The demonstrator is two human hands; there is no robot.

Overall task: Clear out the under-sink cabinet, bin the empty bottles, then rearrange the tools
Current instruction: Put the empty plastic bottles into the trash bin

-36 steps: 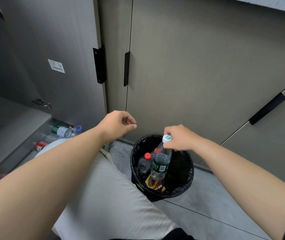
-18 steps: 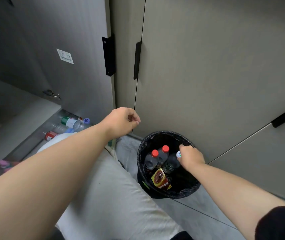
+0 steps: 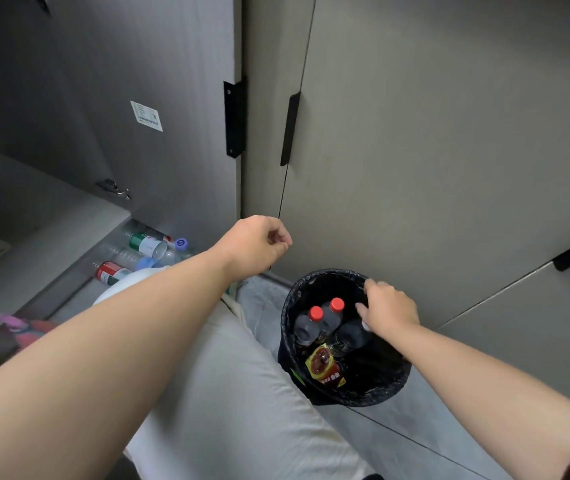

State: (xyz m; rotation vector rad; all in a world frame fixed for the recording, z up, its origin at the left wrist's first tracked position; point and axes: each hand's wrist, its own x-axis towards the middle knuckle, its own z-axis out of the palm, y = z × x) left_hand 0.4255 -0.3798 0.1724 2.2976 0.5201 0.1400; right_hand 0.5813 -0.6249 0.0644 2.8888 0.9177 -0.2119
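A black lined bin (image 3: 373, 398) stands on the floor by the closed cabinet doors. Inside it stand two clear bottles with red caps (image 3: 325, 315), a third clear bottle (image 3: 349, 336) beside them, and a red-and-yellow packet (image 3: 325, 367). My right hand (image 3: 389, 311) hovers over the bin's right side with fingers spread and nothing in it, just above the third bottle. My left hand (image 3: 255, 245) hangs loosely curled and empty, left of and above the bin. Several empty bottles (image 3: 145, 252) lie on the open under-sink cabinet's floor at left.
The open cabinet door (image 3: 131, 98) with a black handle (image 3: 233, 119) stands left of centre. Closed doors (image 3: 432, 133) fill the right. My leg in light trousers (image 3: 242, 410) is between cabinet and bin. A white round object (image 3: 120, 289) and a pink item (image 3: 13, 322) lie at left.
My right hand lowered the white-capped bottle into the bin and let go; its fingers are now spread above it. My left hand stayed where it was.
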